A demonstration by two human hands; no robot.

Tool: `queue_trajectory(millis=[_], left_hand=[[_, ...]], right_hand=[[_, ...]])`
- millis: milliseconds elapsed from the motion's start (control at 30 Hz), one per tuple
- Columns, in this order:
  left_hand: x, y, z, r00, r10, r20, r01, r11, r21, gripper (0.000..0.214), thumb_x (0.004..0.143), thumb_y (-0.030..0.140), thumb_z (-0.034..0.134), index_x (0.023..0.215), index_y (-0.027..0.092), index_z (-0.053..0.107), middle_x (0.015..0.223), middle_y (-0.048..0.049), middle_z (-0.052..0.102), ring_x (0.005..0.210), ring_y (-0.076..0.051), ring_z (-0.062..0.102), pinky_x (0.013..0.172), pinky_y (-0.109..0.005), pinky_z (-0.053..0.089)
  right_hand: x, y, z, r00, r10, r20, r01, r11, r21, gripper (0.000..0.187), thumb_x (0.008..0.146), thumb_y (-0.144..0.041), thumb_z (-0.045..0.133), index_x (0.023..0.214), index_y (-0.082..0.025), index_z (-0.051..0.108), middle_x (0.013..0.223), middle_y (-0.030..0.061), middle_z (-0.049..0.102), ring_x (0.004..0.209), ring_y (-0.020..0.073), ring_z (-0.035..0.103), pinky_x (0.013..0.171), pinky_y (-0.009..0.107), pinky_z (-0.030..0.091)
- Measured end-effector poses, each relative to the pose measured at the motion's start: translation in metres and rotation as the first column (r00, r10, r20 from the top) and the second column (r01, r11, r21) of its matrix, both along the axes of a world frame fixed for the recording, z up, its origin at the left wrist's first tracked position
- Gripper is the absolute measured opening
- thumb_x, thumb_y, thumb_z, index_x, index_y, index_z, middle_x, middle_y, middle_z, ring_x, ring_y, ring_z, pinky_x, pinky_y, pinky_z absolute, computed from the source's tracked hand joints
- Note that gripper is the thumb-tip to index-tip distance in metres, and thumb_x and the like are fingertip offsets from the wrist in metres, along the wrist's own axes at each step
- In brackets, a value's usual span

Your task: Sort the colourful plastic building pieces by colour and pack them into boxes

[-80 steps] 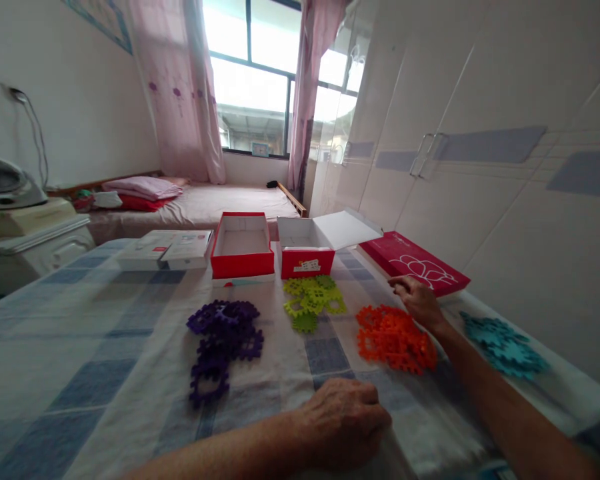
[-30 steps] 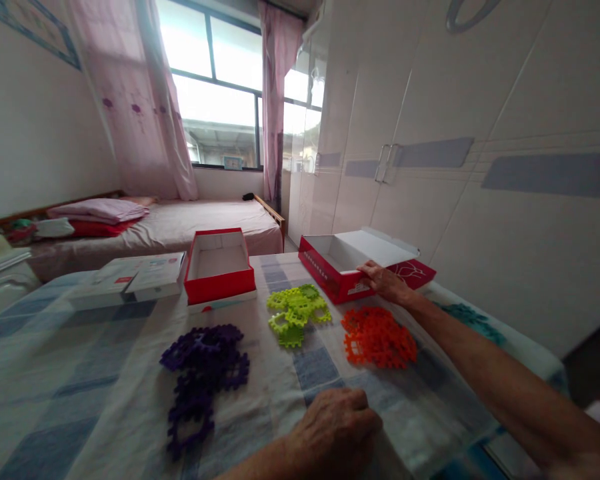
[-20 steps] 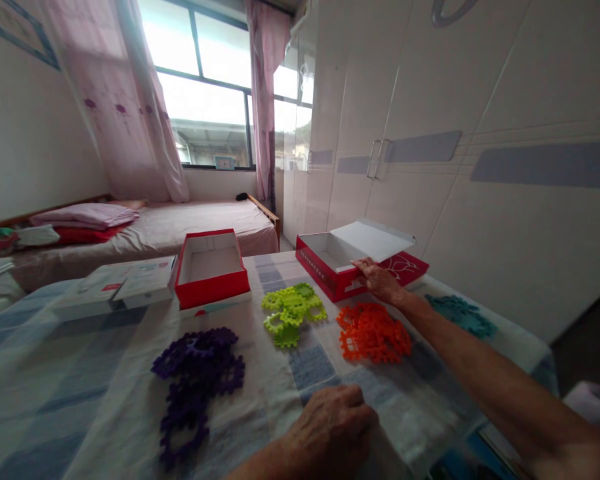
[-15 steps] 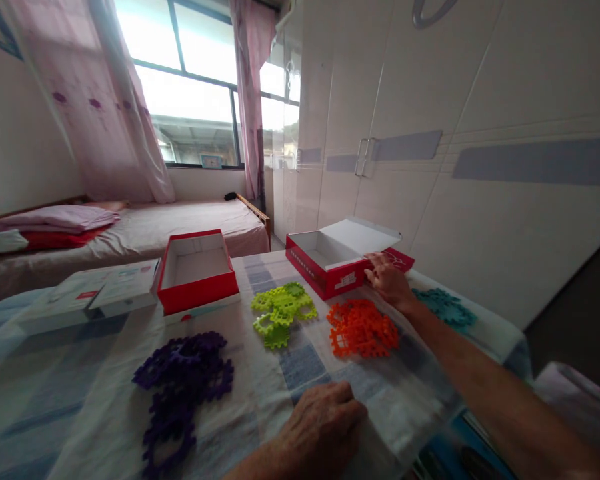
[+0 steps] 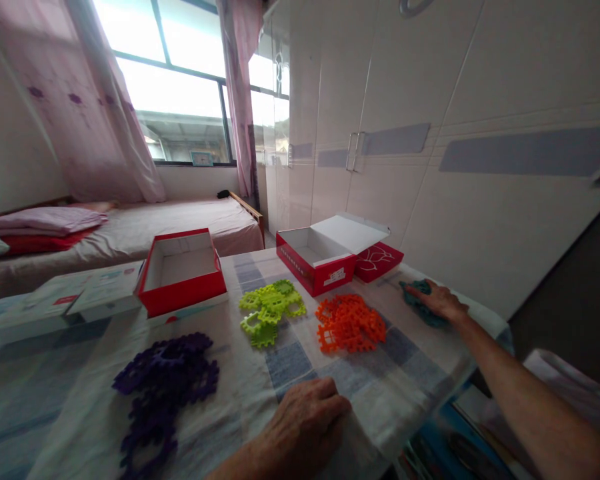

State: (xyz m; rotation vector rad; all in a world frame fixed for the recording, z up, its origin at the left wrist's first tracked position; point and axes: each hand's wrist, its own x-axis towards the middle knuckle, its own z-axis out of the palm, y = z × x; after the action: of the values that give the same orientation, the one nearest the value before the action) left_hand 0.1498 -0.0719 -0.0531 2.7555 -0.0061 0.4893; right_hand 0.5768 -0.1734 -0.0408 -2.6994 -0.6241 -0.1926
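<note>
The wearer's R hand lies palm-down over a pile of teal toothed pcs, R of & nearer than the lidded red box. Fingers look part-bent, index stretched along the pile; whether they've closed on any pc. can't be told, as the hand covers it. The L hand sits knuckles-up, well nearer than the lidded red box, fingers loosely curled; nothing shows in it, tho the palm is hidden.

Handling, as judged: best w/ fingertips hooked round the pile's far edge & thumb pressed in from the near side, so loose pcs don't slide off the ends. Squeezing edge to edge, not just pushing down, should keep the stack tog.; a light touch spares the checked cloth from bunching.

The teal pile has no clear front. Its long axis, approx., runs slantwise: one end points up-L toward the lidded red box, the other away from it, down-R to the near side. Exact outline n/a under the hand.

Also in shot: a crimson box tight by the lidded red box's R side; orange pcs just nearer; lime pcs nearer & L; purple pcs farther L, nearer again; a second red box, lidless, to its L.
</note>
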Motion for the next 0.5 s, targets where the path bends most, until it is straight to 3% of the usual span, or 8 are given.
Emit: queue_trajectory(millis=[200, 333, 500], left_hand=[[0.0, 0.0, -0.001, 1.0, 0.0, 0.016, 0.001, 1.0, -0.022, 0.014, 0.084, 0.014, 0.047, 0.086, 0.022, 0.059, 0.079, 0.0006, 0.059, 0.071, -0.012, 0.056, 0.062, -0.025, 0.035], [0.0, 0.0, -0.002, 1.0, -0.01, 0.008, 0.011, 1.0, -0.024, 0.014, 0.082, 0.013, 0.048, 0.087, 0.022, 0.058, 0.079, 0.0004, 0.059, 0.072, -0.013, 0.055, 0.062, -0.024, 0.035], [0.0, 0.001, -0.004, 1.0, -0.002, 0.011, 0.003, 1.0, -0.012, 0.013, 0.085, 0.016, 0.046, 0.086, 0.022, 0.057, 0.079, 0.0004, 0.059, 0.072, -0.013, 0.055, 0.062, -0.024, 0.035]], right_hand=[[-0.021, 0.005, 0.0, 0.997, 0.056, 0.059, -0.051, 0.995, -0.091, 0.076, 0.071, -0.072, 0.047, 0.13, -0.024, 0.052, 0.123, 0.0197, 0.057, 0.108, 0.0427, 0.054, 0.082, 0.061, 0.042], [-0.024, 0.006, 0.004, 0.984, 0.129, 0.124, -0.122, 0.99, -0.064, 0.066, 0.075, -0.061, 0.05, 0.128, -0.022, 0.053, 0.119, 0.0174, 0.058, 0.105, 0.0353, 0.057, 0.082, 0.046, 0.047], [-0.021, 0.008, 0.004, 0.968, 0.159, 0.195, -0.158, 0.987, -0.02, 0.057, 0.075, -0.053, 0.055, 0.121, -0.02, 0.058, 0.107, 0.016, 0.061, 0.097, 0.03, 0.06, 0.08, 0.038, 0.047]])
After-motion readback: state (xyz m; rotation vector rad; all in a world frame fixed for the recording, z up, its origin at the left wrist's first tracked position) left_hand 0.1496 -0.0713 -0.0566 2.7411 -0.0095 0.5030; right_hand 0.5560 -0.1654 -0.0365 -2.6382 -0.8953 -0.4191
